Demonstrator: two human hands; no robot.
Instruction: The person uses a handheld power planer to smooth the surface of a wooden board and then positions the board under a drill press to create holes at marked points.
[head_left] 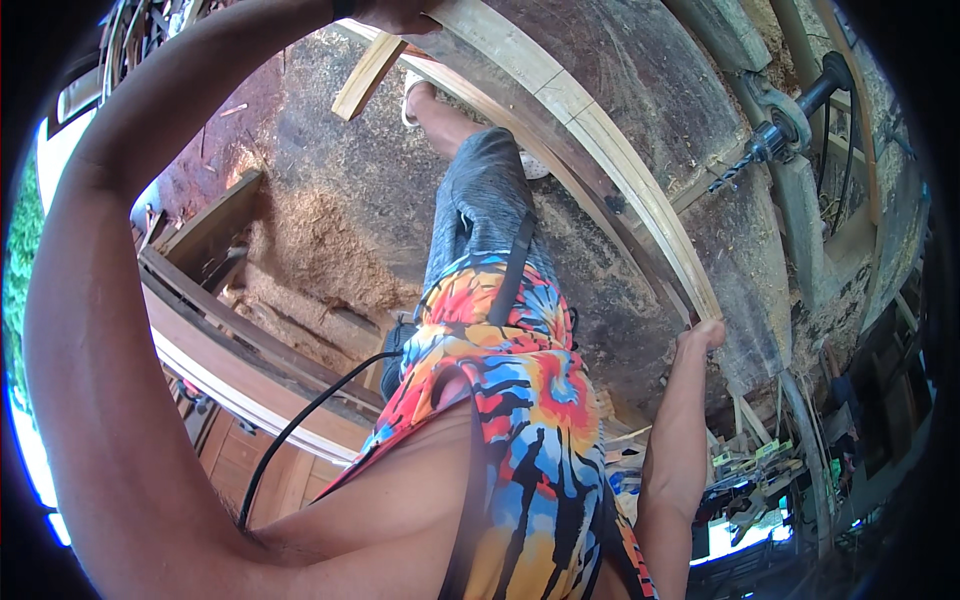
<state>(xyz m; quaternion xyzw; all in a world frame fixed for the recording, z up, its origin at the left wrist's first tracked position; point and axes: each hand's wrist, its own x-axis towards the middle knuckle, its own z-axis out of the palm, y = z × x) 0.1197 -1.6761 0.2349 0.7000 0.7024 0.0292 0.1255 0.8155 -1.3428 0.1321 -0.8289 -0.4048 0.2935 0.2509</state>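
Note:
A long pale wooden beam (570, 105) runs across in front of me from the top edge down to the right, bent by the lens. Thin dark lines cross its upper face. My left hand (395, 14), partly cut off by the top edge, is closed on the beam's far part. At the near right end, my right hand (703, 335) has its fingers wrapped round the wood. A second pale strip (560, 165) follows the beam on its near side; whether both are one piece I cannot tell. A short wood block (370, 76) juts out close to my left hand.
A drill (770, 140) with a long bit points toward the beam from the right. Sawdust (320, 240) lies heaped on the floor by my legs. Long boards (250, 375) stand at the left, near a black cable (300, 418). Mixed clutter (765, 480) fills the lower right.

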